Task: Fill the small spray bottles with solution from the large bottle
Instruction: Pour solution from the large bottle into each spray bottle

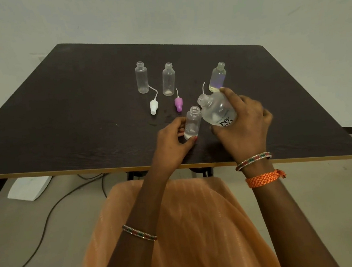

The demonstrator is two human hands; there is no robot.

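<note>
Currently, the right hand (243, 124) wraps curled fingers around the large clear plastic bottle with black lettering (217, 111), tilted with its open neck toward the small clear uncapped spray bottle (192, 123). The left hand (172, 142) pinches that small bottle between thumb and fingers, upright on the dark wooden table (60, 115).

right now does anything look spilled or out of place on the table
Small wet spots glint on the table at about, between the white pump and the held small bottle, likely drips. The white and purple pump lie on their sides, off their bottles. Nothing has tipped over.
</note>
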